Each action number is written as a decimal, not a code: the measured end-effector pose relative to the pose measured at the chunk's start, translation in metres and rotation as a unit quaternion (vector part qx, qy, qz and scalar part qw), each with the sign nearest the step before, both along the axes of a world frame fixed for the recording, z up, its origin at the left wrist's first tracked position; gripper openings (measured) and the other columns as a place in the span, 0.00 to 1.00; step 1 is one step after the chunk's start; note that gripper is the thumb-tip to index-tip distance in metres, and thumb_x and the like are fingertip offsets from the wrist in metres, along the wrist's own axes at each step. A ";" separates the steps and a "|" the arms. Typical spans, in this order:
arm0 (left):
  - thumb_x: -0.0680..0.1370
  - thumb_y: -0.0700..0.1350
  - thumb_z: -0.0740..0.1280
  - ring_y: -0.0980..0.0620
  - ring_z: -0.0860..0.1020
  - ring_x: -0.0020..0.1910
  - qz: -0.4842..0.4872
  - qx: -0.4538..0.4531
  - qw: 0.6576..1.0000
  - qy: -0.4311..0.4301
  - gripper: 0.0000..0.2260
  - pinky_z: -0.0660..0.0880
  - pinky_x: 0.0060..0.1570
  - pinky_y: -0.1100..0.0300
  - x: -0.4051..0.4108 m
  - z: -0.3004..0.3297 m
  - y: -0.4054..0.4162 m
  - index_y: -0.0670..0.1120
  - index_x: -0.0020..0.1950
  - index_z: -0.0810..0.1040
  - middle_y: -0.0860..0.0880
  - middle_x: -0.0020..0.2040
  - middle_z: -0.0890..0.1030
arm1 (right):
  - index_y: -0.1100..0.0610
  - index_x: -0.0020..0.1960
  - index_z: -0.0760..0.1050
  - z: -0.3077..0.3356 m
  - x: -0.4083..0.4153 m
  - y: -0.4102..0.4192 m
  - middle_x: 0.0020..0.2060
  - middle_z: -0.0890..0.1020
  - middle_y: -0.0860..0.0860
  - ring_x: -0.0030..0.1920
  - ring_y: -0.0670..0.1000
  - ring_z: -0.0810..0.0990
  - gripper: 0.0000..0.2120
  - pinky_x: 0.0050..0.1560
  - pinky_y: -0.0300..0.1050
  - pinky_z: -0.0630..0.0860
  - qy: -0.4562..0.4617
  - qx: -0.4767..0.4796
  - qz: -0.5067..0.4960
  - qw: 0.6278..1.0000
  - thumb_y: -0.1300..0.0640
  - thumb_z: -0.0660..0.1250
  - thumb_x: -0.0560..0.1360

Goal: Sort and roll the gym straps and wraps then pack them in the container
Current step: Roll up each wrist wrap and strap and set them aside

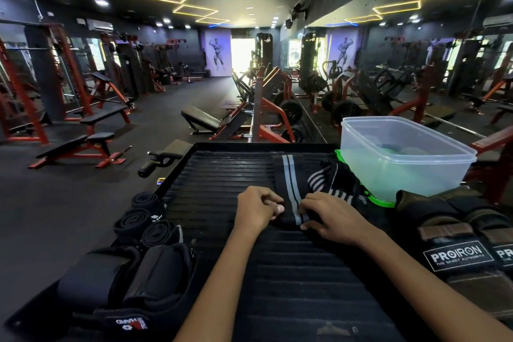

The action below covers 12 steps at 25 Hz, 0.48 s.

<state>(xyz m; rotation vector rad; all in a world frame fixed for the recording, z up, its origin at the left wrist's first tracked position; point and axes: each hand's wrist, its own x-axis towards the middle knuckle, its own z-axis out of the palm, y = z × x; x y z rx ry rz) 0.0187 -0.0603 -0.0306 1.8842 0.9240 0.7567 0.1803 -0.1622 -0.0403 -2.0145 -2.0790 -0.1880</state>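
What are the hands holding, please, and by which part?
Both the left hand and right hand pinch the striped black wrap at its near, partly rolled end.

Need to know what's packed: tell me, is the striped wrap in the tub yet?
No, the striped wrap lies on the platform, gripped by both hands.

Both forearms reach forward, bare. Left hand [256, 209] fingers curled, pinching; right hand [330, 216] likewise, knuckles up.

Ribbed platform [222, 175] under wraps [291, 183], container [402, 153]
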 end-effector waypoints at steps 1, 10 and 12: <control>0.73 0.34 0.72 0.60 0.77 0.32 -0.010 0.029 0.999 0.012 0.05 0.74 0.35 0.71 0.002 -0.001 -0.003 0.44 0.43 0.84 0.49 0.36 0.81 | 0.54 0.54 0.75 0.001 -0.002 0.000 0.49 0.76 0.46 0.53 0.49 0.74 0.12 0.51 0.44 0.72 0.000 -0.001 0.003 1.000 0.49 0.69 0.75; 0.71 0.35 0.74 0.65 0.75 0.29 -0.031 0.079 0.996 0.005 0.08 0.71 0.34 0.75 0.010 -0.008 -0.015 0.45 0.39 0.77 0.53 0.33 0.79 | 0.52 0.52 0.72 0.001 -0.008 -0.001 0.48 0.76 0.47 0.52 0.50 0.75 0.12 0.48 0.44 0.70 0.016 0.000 -0.004 1.000 0.50 0.70 0.73; 0.71 0.36 0.74 0.63 0.76 0.31 -0.043 0.080 0.996 0.019 0.06 0.70 0.33 0.76 0.010 -0.009 -0.013 0.43 0.40 0.79 0.50 0.35 0.81 | 0.49 0.54 0.68 0.002 -0.008 -0.002 0.46 0.77 0.46 0.50 0.49 0.76 0.15 0.48 0.46 0.71 0.053 -0.002 -0.021 0.998 0.50 0.71 0.72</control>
